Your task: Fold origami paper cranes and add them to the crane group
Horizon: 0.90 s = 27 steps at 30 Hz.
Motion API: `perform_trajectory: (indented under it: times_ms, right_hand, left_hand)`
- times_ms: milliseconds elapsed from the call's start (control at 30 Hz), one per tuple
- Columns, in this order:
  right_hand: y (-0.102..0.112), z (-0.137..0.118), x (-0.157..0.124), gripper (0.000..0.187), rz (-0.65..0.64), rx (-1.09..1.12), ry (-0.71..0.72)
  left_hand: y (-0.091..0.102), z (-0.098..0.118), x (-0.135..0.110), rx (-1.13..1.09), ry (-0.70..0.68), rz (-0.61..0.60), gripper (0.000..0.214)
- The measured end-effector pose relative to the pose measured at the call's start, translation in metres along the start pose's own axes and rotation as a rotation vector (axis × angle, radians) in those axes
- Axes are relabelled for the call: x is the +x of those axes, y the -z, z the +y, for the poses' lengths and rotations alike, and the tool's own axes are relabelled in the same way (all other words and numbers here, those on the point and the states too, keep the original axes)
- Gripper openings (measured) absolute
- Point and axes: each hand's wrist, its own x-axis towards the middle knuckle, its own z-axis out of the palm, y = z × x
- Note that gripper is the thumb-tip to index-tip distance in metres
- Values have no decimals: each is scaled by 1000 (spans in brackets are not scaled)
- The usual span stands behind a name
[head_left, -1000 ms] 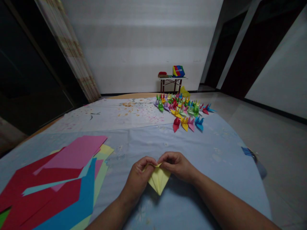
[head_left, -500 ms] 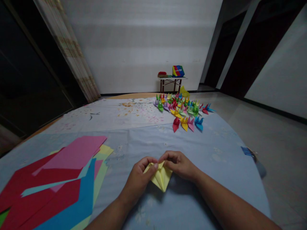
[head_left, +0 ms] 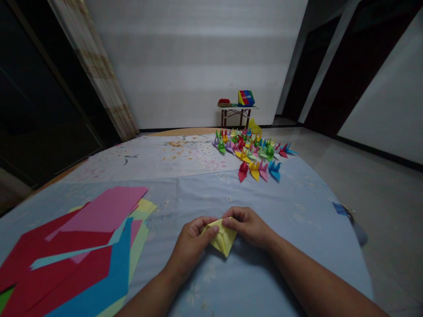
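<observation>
A folded piece of yellow paper [head_left: 224, 243] is held between both hands, just above the blue floral tablecloth, its pointed corner facing me. My left hand [head_left: 195, 240] pinches its left side, thumb on top and fingers behind. On the upper right edge, my right hand [head_left: 245, 225] grips it the same way, with the thumb pressed near the top fold. The fingertips behind the paper are hidden.
Coloured paper sheets [head_left: 95, 215] lie in a loose pile at the left. Several folded paper cranes [head_left: 254, 171] stand in rows toward the table's far right. Beyond the table, a small stand [head_left: 236, 108] carries a colourful bag [head_left: 246, 98].
The yellow paper's top flap, raised before, now lies flatter under my thumbs. Its lower tip has risen slightly, and my right thumb has shifted left over the fold.
</observation>
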Motion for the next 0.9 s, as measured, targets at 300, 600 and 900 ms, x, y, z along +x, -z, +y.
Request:
perform_trajectory:
  times_ms: [300,600,900]
  right_hand:
    - [0,1,0,33,-6,45,-3]
    - [0,2,0,32,-7,27,20]
    - [-2,-2,1,33,17,-45,10]
  left_hand:
    - [-2,6,-2,8,30,39,28]
    - [-2,4,-2,-27,27,24,29]
    - [1,1,1,-64,35,-25,35]
